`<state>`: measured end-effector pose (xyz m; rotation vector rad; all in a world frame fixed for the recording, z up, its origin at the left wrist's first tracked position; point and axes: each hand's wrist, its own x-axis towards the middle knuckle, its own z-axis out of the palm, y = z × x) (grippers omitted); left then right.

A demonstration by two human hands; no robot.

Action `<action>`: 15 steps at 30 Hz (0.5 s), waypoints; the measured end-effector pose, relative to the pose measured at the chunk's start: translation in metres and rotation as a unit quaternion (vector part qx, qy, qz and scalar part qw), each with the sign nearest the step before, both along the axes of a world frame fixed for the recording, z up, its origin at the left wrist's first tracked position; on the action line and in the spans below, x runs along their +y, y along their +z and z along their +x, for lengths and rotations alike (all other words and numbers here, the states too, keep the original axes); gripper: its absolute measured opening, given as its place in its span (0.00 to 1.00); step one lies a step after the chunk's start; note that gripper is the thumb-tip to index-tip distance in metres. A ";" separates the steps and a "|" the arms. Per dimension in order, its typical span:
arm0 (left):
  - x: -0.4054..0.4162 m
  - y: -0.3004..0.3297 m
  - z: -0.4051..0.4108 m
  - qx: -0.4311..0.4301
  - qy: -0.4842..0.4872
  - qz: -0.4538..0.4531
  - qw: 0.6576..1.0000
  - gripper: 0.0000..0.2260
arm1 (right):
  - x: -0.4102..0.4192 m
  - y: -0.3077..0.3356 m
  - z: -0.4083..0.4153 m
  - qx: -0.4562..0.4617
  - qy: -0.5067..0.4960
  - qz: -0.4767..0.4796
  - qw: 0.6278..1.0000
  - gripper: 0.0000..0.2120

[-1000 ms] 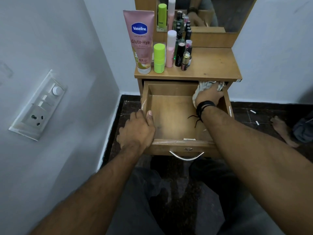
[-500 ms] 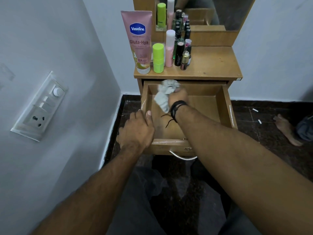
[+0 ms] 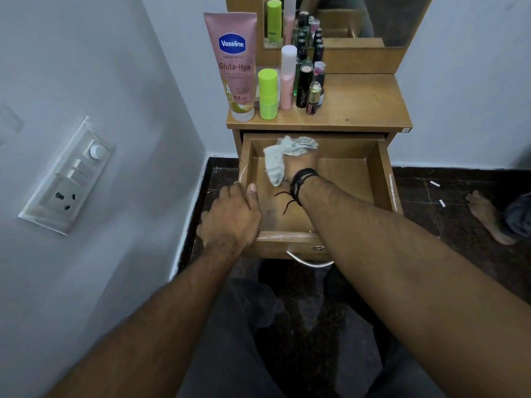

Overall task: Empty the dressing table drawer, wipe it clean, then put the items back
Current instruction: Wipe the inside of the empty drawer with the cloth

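Open drawer (image 3: 373, 179): right hand (image 3: 298, 168) inside, fingers gripping a grey cloth (image 3: 283, 156) at its back left; left hand (image 3: 230, 216) closed on its front-left corner.

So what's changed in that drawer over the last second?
The right hand has swept the cloth from the drawer's back right corner across to its back left. It kept hold of the cloth throughout. The left hand stayed on the front left corner, and the bottles on top haven't moved.
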<state>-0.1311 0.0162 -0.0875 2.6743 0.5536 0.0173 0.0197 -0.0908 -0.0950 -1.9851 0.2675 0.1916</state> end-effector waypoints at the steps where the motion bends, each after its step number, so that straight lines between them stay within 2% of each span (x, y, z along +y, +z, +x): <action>1: 0.000 0.000 0.000 0.001 -0.002 0.003 1.000 0.30 | 0.009 0.004 -0.001 0.018 0.025 0.021 0.999 0.12; 2: 0.000 0.000 0.000 0.003 -0.002 0.005 1.000 0.29 | 0.016 0.005 -0.005 0.025 0.071 -0.003 0.997 0.14; 4: 0.001 0.000 0.001 0.007 -0.001 0.007 1.000 0.29 | 0.023 0.013 -0.015 0.075 0.190 0.086 0.975 0.14; 6: 0.001 0.000 0.002 0.010 0.001 0.009 1.000 0.29 | 0.014 0.017 -0.022 0.036 0.270 0.056 0.961 0.10; 10: 0.001 0.001 0.001 0.011 0.001 0.005 1.000 0.29 | -0.024 0.037 -0.029 -0.014 0.315 -0.132 0.940 0.14; 15: 0.001 0.002 -0.001 0.022 0.010 -0.004 1.000 0.30 | -0.105 0.054 -0.033 -0.087 0.242 -0.402 0.879 0.15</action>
